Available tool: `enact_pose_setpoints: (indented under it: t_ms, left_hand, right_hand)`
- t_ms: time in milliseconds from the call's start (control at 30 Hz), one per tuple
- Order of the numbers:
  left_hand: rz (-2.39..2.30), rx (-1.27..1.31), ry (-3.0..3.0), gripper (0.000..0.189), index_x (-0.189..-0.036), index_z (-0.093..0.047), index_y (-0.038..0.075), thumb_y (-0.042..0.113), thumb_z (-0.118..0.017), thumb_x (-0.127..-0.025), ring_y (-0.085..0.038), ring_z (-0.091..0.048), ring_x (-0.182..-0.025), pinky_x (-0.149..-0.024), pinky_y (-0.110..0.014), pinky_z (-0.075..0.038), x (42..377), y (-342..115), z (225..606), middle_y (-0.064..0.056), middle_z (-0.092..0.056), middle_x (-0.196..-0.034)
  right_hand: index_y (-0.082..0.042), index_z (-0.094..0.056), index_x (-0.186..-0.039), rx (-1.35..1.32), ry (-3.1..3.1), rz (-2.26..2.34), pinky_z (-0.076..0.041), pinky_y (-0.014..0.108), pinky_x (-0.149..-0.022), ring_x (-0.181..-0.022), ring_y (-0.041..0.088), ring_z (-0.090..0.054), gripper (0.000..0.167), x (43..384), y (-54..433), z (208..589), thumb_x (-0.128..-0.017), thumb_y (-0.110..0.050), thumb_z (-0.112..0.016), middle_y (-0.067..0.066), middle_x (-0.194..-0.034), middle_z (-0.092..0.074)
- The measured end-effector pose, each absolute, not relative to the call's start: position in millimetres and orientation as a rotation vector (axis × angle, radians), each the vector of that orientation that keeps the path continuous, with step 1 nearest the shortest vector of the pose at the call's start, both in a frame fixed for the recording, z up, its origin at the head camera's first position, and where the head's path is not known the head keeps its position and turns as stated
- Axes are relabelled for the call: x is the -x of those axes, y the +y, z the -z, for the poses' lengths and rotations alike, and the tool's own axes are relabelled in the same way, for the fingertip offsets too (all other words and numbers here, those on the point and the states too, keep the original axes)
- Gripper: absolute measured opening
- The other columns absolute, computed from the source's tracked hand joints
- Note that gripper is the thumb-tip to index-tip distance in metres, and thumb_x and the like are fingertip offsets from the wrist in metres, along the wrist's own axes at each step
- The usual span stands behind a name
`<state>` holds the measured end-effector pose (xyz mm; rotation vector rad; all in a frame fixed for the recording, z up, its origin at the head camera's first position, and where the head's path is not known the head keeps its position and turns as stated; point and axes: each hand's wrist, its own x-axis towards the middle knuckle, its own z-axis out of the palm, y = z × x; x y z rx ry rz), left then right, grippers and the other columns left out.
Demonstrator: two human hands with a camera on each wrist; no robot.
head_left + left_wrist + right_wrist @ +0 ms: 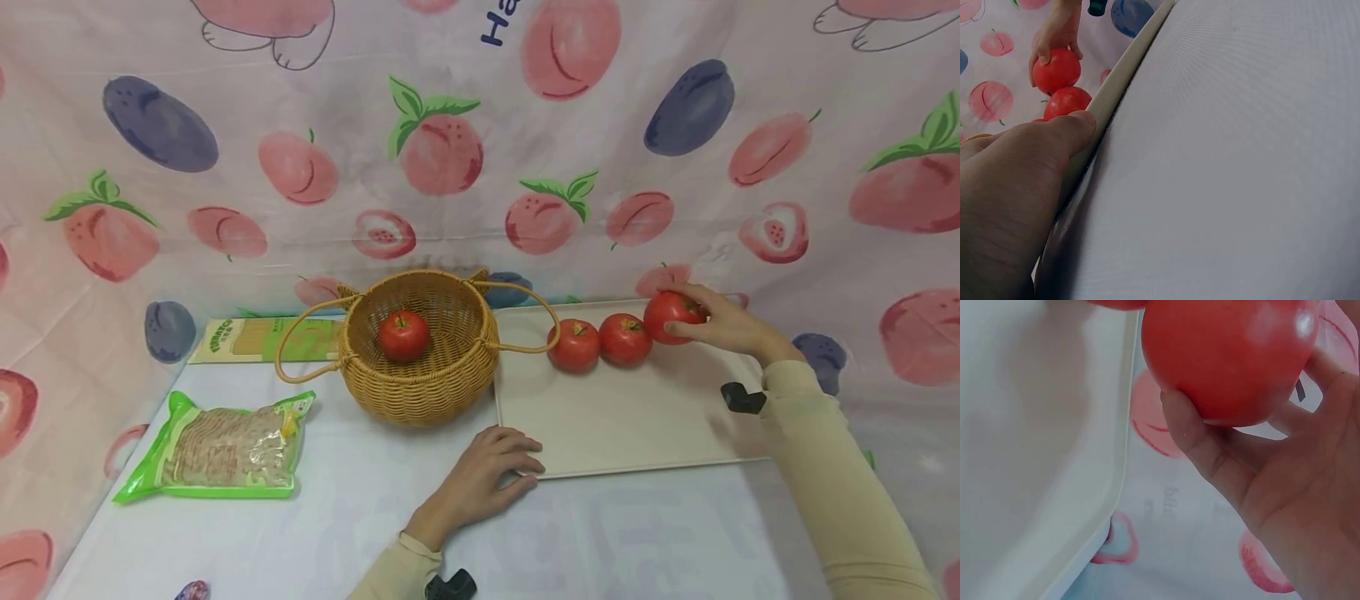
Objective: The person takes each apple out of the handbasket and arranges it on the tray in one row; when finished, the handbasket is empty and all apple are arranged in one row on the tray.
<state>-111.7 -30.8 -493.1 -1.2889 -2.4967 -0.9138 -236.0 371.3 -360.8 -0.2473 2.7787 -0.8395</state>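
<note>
Foremost, right-hand grip (723, 325): fingers and thumb curled round one red fruit (667, 315), at the rear edge of a cream tray (637, 417). Left-hand grip (480, 477): relaxed, fingers laid over the tray's near left corner. Beside the held fruit: two further red fruits (626, 342). Left of the tray: one two-handled wicker basket (416, 396), a fourth red fruit (403, 337) inside. Farther left: one green-edged bag (232, 446) and one flat yellow-green pack (255, 340). Bench (637, 533): white, smooth. Backdrop: pale cloth (465, 237), lightly creased, printed with pink fruit and dark plums. Cut off: lettering (498, 23) at the upper edge; small wrapped item (193, 591) at the lower, unidentifiable. Hidden: the flat pack's right end, by the basket. Contact between held fruit and neighbour: cannot be told.
</note>
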Motion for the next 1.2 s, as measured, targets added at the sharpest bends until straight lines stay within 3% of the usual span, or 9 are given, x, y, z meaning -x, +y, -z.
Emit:
enact_pose_setpoints:
  t_ms: [967,1200]
  left_hand:
    - [0.952,1.271,-2.527,0.014,-0.101,-0.07,0.028,0.032,-0.062,-0.091,-0.01,-0.049,-0.12,-0.11,-0.035,-0.034,111,-30,493,0.01,-0.061,-0.122]
    - [0.953,1.279,-2.516,0.013,-0.101,-0.07,0.027,0.031,-0.062,-0.091,-0.011,-0.049,-0.119,-0.109,-0.036,-0.035,111,-31,491,0.009,-0.061,-0.122]
  right_hand:
    - [-0.01,-0.04,-0.14,0.464,2.783,0.655,-0.036,0.066,-0.097,-0.121,0.04,-0.039,0.068,252,387,391,-0.084,-0.035,-0.069,0.024,-0.135,-0.04]
    - [-0.01,-0.043,-0.138,0.49,2.803,0.574,-0.039,0.062,-0.097,-0.118,0.037,-0.042,0.067,257,388,398,-0.083,-0.039,-0.069,0.022,-0.131,-0.045]
